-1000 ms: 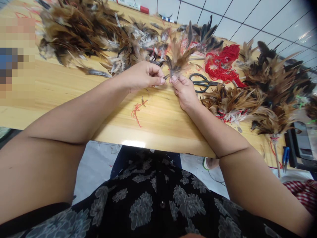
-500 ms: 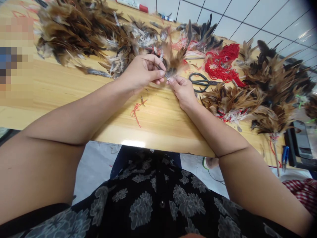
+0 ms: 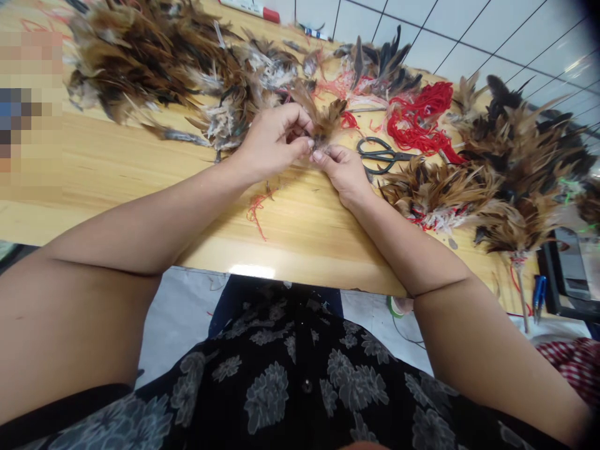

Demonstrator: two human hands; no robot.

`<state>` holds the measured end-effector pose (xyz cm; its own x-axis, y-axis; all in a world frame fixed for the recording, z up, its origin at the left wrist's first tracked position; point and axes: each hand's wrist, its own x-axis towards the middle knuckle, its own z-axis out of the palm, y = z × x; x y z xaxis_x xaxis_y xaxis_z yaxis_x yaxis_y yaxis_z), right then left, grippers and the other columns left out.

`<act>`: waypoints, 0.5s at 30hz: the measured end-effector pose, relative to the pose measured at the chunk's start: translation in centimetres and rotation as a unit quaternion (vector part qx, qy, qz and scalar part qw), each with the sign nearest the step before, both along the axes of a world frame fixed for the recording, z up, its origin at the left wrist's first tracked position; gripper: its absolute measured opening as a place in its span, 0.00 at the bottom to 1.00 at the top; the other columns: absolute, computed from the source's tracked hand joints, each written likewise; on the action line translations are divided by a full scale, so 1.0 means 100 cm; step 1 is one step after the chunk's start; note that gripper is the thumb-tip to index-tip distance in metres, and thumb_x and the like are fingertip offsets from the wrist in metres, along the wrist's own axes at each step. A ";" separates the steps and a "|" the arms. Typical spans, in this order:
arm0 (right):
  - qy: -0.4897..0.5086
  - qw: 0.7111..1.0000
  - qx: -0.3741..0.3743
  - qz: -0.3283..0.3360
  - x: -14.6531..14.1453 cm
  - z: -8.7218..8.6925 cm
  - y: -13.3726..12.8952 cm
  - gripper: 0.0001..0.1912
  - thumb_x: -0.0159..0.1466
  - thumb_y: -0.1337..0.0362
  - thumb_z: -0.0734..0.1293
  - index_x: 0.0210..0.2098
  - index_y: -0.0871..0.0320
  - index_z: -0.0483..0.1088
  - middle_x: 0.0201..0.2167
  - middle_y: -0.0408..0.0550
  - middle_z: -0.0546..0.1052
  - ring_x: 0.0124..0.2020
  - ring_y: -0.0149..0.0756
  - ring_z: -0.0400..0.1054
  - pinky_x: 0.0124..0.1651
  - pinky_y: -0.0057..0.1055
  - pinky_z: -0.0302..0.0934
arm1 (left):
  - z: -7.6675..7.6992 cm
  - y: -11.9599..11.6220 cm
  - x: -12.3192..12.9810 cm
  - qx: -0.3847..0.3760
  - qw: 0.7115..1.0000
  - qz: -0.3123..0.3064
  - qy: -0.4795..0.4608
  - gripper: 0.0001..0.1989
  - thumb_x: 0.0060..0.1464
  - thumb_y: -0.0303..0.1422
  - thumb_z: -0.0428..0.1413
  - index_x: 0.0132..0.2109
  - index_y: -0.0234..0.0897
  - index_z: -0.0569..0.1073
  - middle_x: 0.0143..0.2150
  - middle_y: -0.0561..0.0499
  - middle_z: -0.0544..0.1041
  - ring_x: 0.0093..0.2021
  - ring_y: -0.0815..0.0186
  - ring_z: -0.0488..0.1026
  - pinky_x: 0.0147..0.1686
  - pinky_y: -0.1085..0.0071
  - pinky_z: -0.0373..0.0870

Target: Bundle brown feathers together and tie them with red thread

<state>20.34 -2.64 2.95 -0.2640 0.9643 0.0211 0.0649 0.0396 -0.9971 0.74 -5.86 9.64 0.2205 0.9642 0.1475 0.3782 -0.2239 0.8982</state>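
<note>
Over the wooden table my left hand (image 3: 280, 139) and my right hand (image 3: 345, 174) meet, fingertips nearly touching. Between them is a small bunch of brown feathers (image 3: 329, 119), its tips fanned away from me. My right thumb and forefinger pinch its pale quill ends. The left thumb and fingers are closed at the same base, on the bunch's left side. Fingers hide most of the quills. Just right of my right hand lie black-handled scissors (image 3: 382, 155). A tangle of red thread (image 3: 257, 209) rests on the table nearer to me.
A large heap of brown feathers (image 3: 135, 56) covers the back left. Red string (image 3: 419, 119) lies beyond the scissors. Tied feather bunches (image 3: 440, 187) and a feather duster (image 3: 518, 228) with a stick handle are at right, near a blue pen (image 3: 540, 294). White tiles (image 3: 365, 22) border the back.
The feather bunch has tilted and shifted slightly left and lower between my fingers. My right fingertips have moved a little left, closer to my left thumb.
</note>
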 end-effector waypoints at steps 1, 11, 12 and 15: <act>0.001 1.000 0.002 -0.004 0.000 0.000 0.000 0.36 0.61 0.30 0.92 0.33 0.51 0.78 0.37 0.44 0.85 0.50 0.43 0.81 0.61 0.41 0.80 | 0.010 -0.008 0.005 -0.003 1.000 -0.011 0.010 0.22 0.63 0.48 0.81 0.60 0.57 0.89 0.46 0.47 0.89 0.64 0.40 0.87 0.62 0.44 0.86; 0.039 0.999 -0.013 -0.027 0.007 -0.003 0.002 0.35 0.70 0.27 0.86 0.38 0.48 0.75 0.34 0.42 0.74 0.39 0.37 0.69 0.44 0.35 0.72 | 0.025 -0.019 -0.010 0.048 0.998 0.022 0.046 0.14 0.67 0.44 0.76 0.57 0.55 0.89 0.46 0.49 0.88 0.70 0.45 0.80 0.75 0.53 0.81; 0.028 0.999 -0.015 -0.030 0.007 -0.005 0.004 0.35 0.70 0.27 0.86 0.39 0.48 0.75 0.32 0.40 0.70 0.37 0.36 0.65 0.41 0.34 0.69 | 0.014 -0.004 -0.023 0.050 0.997 0.029 0.048 0.11 0.65 0.42 0.75 0.53 0.55 0.89 0.43 0.49 0.86 0.69 0.44 0.78 0.77 0.52 0.79; 0.006 0.999 -0.013 -0.029 0.010 -0.012 0.010 0.35 0.72 0.26 0.85 0.41 0.48 0.74 0.30 0.37 0.63 0.33 0.34 0.60 0.37 0.34 0.64 | -0.026 0.046 -0.063 0.032 0.993 0.002 0.109 0.09 0.55 0.40 0.76 0.36 0.56 0.83 0.34 0.49 0.74 0.61 0.42 0.74 0.83 0.47 0.68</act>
<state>21.32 -1.63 1.72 -0.2079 0.9781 -0.0009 0.0544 0.0107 -0.9985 -5.54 -1.29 7.09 0.2501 0.9552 0.1581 0.5636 -0.2764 0.7784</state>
